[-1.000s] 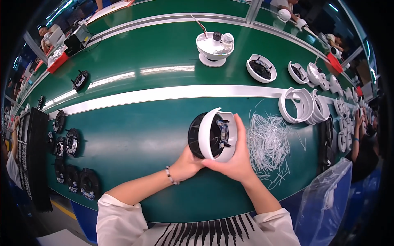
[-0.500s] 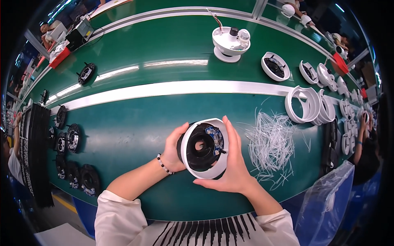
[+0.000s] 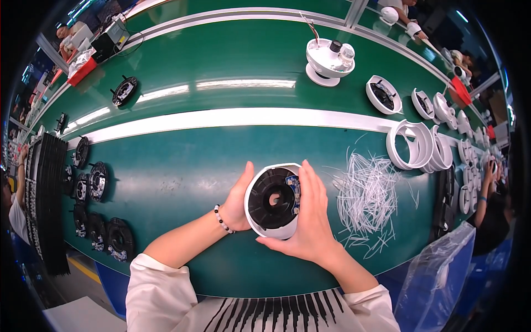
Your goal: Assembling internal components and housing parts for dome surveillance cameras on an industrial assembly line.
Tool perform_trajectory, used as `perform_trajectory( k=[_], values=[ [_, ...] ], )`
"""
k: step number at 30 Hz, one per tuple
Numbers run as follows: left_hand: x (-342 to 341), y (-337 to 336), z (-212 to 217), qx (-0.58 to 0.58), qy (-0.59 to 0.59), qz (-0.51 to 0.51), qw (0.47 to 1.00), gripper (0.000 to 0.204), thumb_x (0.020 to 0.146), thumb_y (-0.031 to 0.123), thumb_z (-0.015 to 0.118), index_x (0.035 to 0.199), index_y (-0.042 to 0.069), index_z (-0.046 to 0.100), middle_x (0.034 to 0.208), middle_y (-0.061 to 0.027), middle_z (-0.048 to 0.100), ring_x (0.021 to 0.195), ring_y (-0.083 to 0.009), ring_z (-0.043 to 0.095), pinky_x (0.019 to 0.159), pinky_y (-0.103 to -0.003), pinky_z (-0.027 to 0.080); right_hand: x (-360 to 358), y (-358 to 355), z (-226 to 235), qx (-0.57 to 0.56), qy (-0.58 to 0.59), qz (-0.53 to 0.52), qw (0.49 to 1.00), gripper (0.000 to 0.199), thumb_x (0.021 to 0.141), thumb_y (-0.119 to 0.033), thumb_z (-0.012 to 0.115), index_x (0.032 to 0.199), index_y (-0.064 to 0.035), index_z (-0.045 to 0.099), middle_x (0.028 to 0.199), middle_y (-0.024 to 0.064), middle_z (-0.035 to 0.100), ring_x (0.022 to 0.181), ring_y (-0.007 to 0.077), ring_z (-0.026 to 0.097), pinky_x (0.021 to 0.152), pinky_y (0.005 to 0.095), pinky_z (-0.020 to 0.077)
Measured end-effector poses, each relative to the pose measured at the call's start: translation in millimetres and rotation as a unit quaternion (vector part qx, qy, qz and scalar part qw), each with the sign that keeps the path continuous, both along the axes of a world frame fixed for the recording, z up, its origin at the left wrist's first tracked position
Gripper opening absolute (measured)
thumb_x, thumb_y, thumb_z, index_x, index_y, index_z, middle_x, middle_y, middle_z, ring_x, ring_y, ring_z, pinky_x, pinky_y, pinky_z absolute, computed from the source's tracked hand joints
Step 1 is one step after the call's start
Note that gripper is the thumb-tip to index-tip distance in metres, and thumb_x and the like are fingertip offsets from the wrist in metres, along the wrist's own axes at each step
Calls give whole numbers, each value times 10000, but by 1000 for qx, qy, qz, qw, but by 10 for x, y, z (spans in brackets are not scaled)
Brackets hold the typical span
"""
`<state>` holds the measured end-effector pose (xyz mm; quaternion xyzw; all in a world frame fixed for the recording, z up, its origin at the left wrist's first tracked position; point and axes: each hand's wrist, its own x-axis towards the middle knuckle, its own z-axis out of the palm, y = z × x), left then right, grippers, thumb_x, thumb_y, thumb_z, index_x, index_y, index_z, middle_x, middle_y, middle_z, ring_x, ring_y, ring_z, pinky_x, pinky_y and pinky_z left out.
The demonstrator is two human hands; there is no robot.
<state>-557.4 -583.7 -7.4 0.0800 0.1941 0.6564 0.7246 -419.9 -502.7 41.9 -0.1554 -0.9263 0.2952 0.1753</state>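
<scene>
Both hands grasp one round white housing [image 3: 272, 200] between them, held just above the green counter [image 3: 182, 171]. Left hand [image 3: 238, 200] cups its left side, thumb up along the rim, a beaded bracelet [image 3: 222, 219] on the wrist. Right hand [image 3: 307, 218] wraps the right side and lower edge, fingers [image 3: 310, 185] lying flat up the rim. Facing up inside the housing is a black disc with a centre hole, and a small blue circuit board [image 3: 293, 188] sits at its right edge, just under the right fingertips. Right of the right hand lies a loose heap of white cable ties [image 3: 368, 196], with white rings [image 3: 412, 145] standing beyond it. Well left of the left hand, black round parts [image 3: 97, 182] lie in a row.
</scene>
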Motion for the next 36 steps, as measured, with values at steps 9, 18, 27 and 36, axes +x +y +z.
perform_trajectory(
  k=[9, 18, 27, 36],
  values=[
    [-42, -51, -100, -34, 55, 12, 998, 724, 752, 621, 342, 1230, 77, 353, 1222, -115, 406, 1114, -255, 411, 929, -403, 348, -59, 25, -43, 15, -20, 20, 999, 1101, 475, -378, 768, 1263, 34, 118, 1276, 267, 174, 1167, 415, 222, 915, 480, 198],
    [-32, -98, -108, 16, -26, 76, 997, 514, 750, 384, 459, 1119, 27, 440, 1063, -112, 516, 943, -213, 518, 838, -346, 422, -134, -92, -230, 13, 0, 10, 1000, 1111, 495, -382, 761, 1278, 26, 85, 1299, 271, 132, 1192, 421, 179, 932, 495, 172],
    [-135, 43, -28, -112, 67, 183, 974, 515, 797, 399, 348, 1114, 7, 456, 1079, -136, 518, 982, -248, 509, 869, -366, 405, 60, 86, -182, -24, 17, 14, 999, 1065, 553, -398, 736, 1301, -19, 80, 1343, 259, 13, 1234, 435, 53, 917, 599, 98],
    [-1350, 918, -204, -96, 94, 324, 936, 500, 827, 397, 345, 1126, 7, 432, 1098, -128, 500, 992, -264, 493, 884, -415, 380, 296, 36, 1132, -552, 461, 331, 611, 177, 707, -107, 589, 779, 51, 552, 768, 159, 565, 745, 272, 527, 749, 365, 403]
  ],
)
